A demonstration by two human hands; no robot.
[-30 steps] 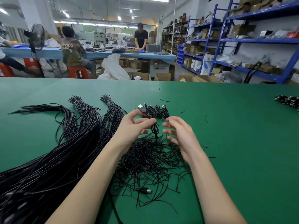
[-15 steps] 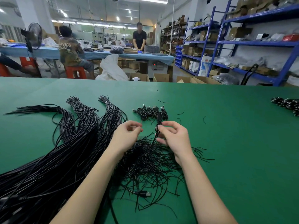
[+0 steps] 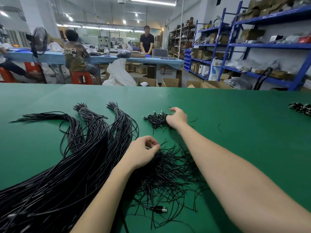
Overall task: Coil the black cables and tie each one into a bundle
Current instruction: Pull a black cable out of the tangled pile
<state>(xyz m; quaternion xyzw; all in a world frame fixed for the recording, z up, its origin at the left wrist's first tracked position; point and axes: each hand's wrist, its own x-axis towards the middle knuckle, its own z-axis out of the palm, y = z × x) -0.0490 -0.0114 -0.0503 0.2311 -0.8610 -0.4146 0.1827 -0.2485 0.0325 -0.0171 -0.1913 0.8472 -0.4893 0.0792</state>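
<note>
Long black cables (image 3: 90, 148) fan out across the left of the green table (image 3: 244, 132), gathered into three bunches at their far ends. A heap of short thin black ties (image 3: 170, 175) lies between my forearms. My left hand (image 3: 143, 153) hovers at the heap's far edge, with thumb and curled fingers pinching a thin tie. My right hand (image 3: 178, 119) is stretched forward to a small pile of coiled, tied cable bundles (image 3: 155, 119). Its loosely curled fingers touch the pile's right end, with thumb and fingers apart.
A loose USB plug (image 3: 161, 209) lies at the near edge of the tie heap. More tied bundles (image 3: 301, 107) sit at the far right of the table. Stray tie scraps (image 3: 219, 127) lie right of my hand. Beyond the table are people at benches, cardboard boxes and blue shelves.
My right hand carried the coiled cable from the table's middle forward to the bundle pile and loosened its grip. My left hand let go of that cable and dropped back to the tie heap.
</note>
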